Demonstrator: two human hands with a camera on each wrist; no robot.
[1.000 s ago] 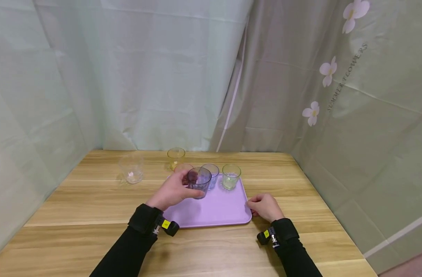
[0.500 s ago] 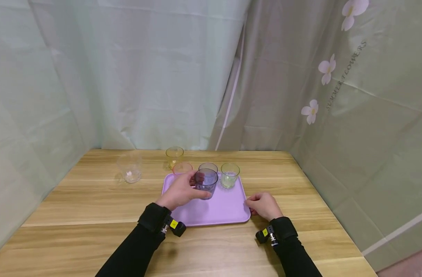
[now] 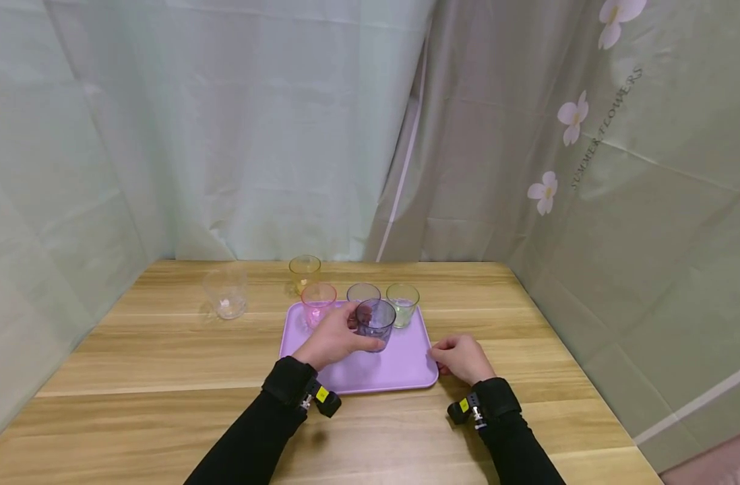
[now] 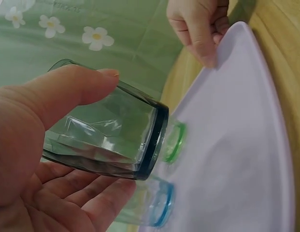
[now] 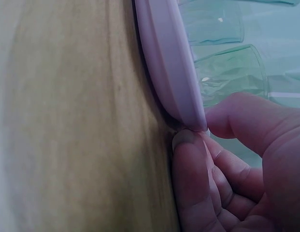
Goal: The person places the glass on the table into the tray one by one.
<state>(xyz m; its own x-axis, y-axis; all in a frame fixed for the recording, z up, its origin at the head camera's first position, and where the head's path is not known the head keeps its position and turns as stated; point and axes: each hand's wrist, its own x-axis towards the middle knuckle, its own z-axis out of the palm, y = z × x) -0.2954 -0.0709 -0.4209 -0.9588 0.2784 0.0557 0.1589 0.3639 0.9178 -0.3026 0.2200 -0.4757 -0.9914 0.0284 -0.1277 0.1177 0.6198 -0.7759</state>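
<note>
My left hand (image 3: 332,337) grips a dark grey tumbler (image 3: 377,329) between thumb and fingers, above the lilac tray (image 3: 400,374). In the left wrist view the same grey tumbler (image 4: 104,128) appears faceted and see-through, apart from the tray. On the tray's far side stand a pink tumbler (image 3: 317,304), a bluish tumbler (image 3: 362,292) partly hidden behind the held one, and a green tumbler (image 3: 404,314). At the tray's right edge, my right hand (image 3: 465,359) pinches the rim; the right wrist view shows thumb and fingertip on the tray rim (image 5: 178,72).
Beyond the tray's back left, a yellow tumbler (image 3: 304,273) stands on the wooden table (image 3: 133,377). Farther left is a clear tumbler (image 3: 229,300). Curtains (image 3: 285,135) hang behind the table and at both sides.
My left hand has carried the grey tumbler to the right over the tray, uncovering the pink tumbler. My right hand has stayed at the tray's edge.
</note>
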